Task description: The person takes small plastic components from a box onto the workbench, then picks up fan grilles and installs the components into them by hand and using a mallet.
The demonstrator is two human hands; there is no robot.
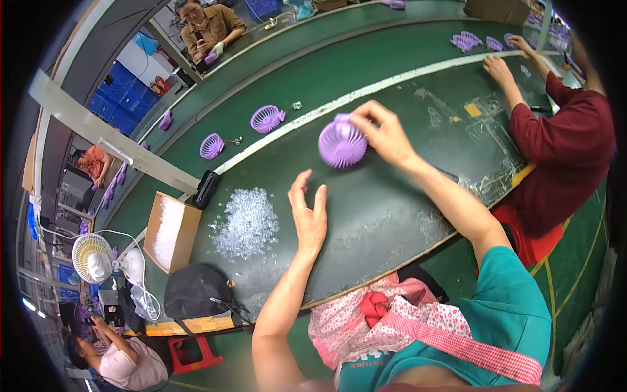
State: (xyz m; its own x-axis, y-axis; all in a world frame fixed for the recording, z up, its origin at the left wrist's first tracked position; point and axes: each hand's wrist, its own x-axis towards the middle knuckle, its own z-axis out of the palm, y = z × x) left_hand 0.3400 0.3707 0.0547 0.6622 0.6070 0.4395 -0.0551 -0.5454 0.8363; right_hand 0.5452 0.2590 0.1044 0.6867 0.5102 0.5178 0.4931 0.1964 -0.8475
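My right hand grips a purple round slatted fan housing by its upper edge, holding it over the green worktable. The housing is a little blurred. To its lower left my left hand is raised with thumb and fingers apart, and nothing shows in it. Left of that hand lies a heap of small clear plastic pieces. Beyond the table edge, two more purple housings, one nearer the middle and one further left, rest on the green conveyor belt, each with a small part beside it.
An open cardboard box of clear pieces stands left of the heap, near a black device and a black bag. A white fan is far left. At right sits a co-worker in maroon; others sit across the belt.
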